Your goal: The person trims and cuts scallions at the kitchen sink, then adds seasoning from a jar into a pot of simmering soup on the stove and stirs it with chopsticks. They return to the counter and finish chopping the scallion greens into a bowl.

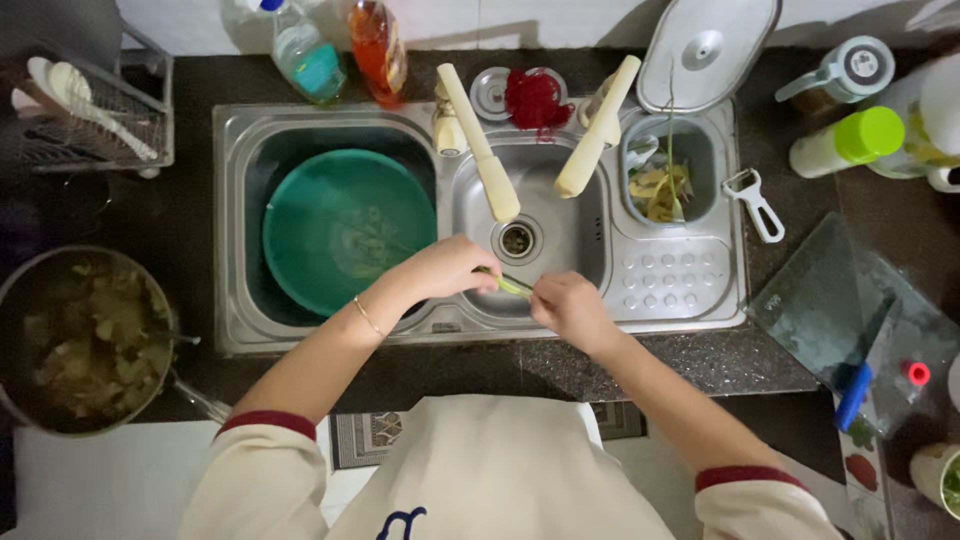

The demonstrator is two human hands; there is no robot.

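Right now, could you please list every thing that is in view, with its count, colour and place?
green stalk: one, pale green, between both hands over the sink
sink: one, steel, centre
basin: one, green, left sink bowl
tap handles: two, cream, over the sink
scrubber: one, red, behind the sink
scrap bin: one, grey, right of the sink
peeler: one, white, on the counter right
pot: one, metal, left, full of food
knife: one, blue handle, on the glass board
spray bottles: two, blue and orange, back
left hand: one, holds the stalk
right hand: one, holds the stalk
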